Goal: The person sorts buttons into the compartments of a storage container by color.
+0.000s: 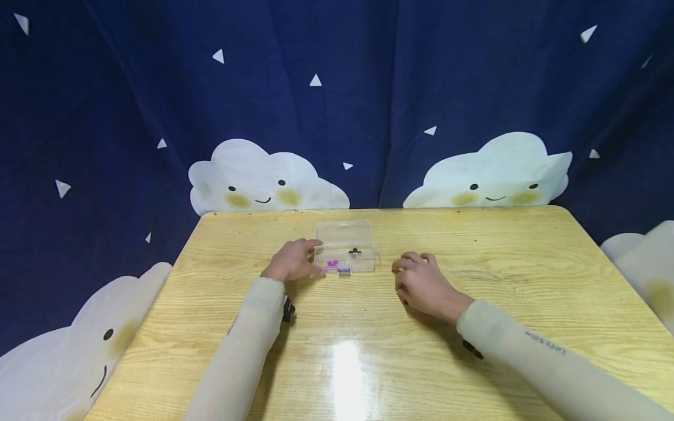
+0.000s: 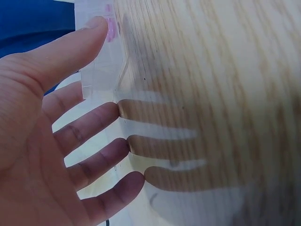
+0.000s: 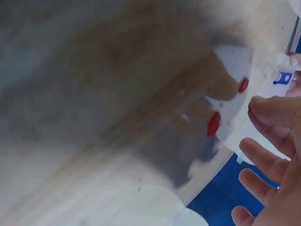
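A clear plastic box [image 1: 363, 266] lies on the table with its transparent lid [image 1: 343, 233] tilted back. Inside are a purple piece [image 1: 332, 264] and a small black piece [image 1: 355, 251]. At the box's front edge is a small blue-and-clear piece [image 1: 344, 271], like a latch. My left hand [image 1: 292, 261] is at the box's left side, fingers extended; its thumb [image 2: 89, 40] overlaps the box wall in the left wrist view, and contact cannot be told. Right of the box, apart from it, my right hand [image 1: 423, 283] hovers with loosely bent fingers, nothing seen in them.
The wooden table [image 1: 337, 316] has a glossy top that mirrors the fingers; red spots [image 3: 214, 125] show in the right wrist view's reflection. Behind its far edge hangs a dark blue curtain [image 1: 363, 105] with white clouds. Black straps [image 1: 288, 310] circle the wrists.
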The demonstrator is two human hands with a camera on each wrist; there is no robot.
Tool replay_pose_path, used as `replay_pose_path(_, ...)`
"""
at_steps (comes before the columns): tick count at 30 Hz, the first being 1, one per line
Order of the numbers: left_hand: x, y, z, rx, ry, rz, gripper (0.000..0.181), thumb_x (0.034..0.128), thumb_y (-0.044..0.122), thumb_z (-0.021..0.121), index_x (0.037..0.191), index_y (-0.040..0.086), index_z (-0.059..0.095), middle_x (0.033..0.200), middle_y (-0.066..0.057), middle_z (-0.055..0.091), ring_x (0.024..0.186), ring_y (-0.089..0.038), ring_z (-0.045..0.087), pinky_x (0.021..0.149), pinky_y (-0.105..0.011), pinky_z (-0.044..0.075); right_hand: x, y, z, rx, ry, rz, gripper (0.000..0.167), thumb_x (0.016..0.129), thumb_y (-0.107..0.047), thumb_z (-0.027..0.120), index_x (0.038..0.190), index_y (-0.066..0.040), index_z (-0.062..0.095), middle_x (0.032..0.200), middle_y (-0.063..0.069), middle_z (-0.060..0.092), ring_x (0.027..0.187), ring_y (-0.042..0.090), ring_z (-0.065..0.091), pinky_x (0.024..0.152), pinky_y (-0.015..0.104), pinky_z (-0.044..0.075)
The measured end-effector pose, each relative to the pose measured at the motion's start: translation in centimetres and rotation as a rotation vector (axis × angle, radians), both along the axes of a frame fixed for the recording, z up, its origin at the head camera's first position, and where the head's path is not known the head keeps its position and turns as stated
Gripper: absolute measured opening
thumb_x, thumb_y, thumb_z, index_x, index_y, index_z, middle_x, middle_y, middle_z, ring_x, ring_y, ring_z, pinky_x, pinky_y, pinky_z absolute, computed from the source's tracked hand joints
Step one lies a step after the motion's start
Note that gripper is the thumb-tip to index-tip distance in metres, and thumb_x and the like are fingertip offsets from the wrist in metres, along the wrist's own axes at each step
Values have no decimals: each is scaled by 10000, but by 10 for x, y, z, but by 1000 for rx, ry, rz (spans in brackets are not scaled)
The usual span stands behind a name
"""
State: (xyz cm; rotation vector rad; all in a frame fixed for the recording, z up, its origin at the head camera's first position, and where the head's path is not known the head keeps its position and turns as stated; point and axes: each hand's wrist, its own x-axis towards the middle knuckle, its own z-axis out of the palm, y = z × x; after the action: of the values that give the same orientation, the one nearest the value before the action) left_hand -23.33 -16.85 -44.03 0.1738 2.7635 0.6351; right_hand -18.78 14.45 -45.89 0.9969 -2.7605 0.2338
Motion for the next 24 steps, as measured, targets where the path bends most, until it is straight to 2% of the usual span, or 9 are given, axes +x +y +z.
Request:
replay_pose_path(6,1,0,-2,-4,-7,3,827,800,406,808,1515,285,410,1466,-80,540,1391,-370,451,1114,-601,402,-10,6,7,12,-45,-22,173,840,-130,733,704,-237,726,1211,72,694,1197,321,553,954,669,398)
replay_pose_path(15,0,1,1,1,-9,2,821,802,384,813,1512,268,419,1468,-91,544,1390,-368,460,1114,-594,406,-26,11,13,26,-40,-63,189,854,-101,688,719,-228,725,1188,82,708,1173,331,563,936,657,402)
replay_pose_path(24,-1,1,0,-8,-8,3,822,796,392,818,1508,274,425,1464,-85,549,1393,-361,459,1121,-585,404,-39,-8,23,-16,-58,-71,177,866,-104,650,733,-196,721,1205,85,704,1194,318,546,955,627,393)
